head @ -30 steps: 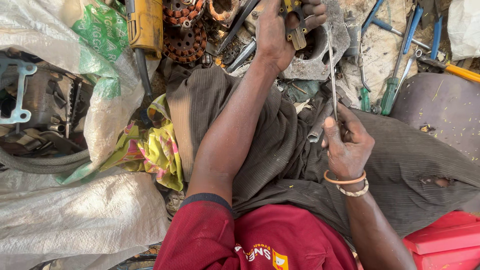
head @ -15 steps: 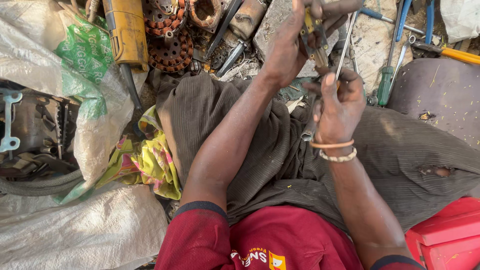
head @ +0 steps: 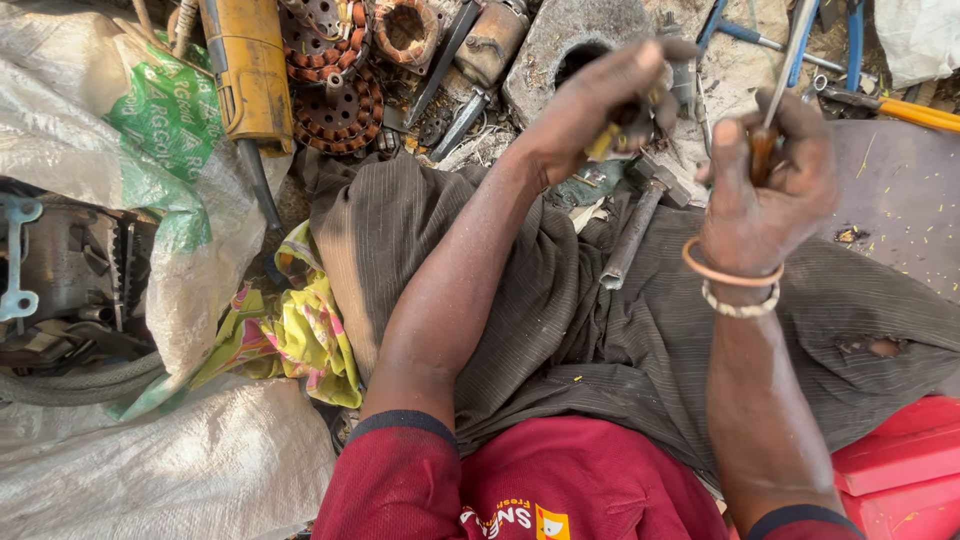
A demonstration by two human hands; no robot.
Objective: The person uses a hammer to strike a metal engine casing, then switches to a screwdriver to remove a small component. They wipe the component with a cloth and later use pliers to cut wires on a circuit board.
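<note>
My left hand (head: pixel 600 110) is closed around a small brass-coloured part (head: pixel 612 140), held up above my lap. My right hand (head: pixel 765 185) grips the wooden handle of a thin metal tool (head: pixel 785 60) whose shaft points up and away. Two bangles circle my right wrist. The two hands are close together, about a hand's width apart. A hammer (head: pixel 635 225) lies on my lap between them, head towards the hands. I sit in dark striped trousers (head: pixel 560 310) and a red shirt.
Copper-wound motor stators (head: pixel 335 85) and a yellow power tool (head: pixel 245 65) lie at the top left. A grey metal casting (head: pixel 560 45) sits ahead. White sacks (head: pixel 120 470), a colourful cloth (head: pixel 300 335), a red box (head: pixel 900 460) and blue-handled tools (head: pixel 850 40) surround me.
My left hand has drawn back from the casting towards my lap with the small part. My right hand rose from the lap with the thin tool, up beside the left.
</note>
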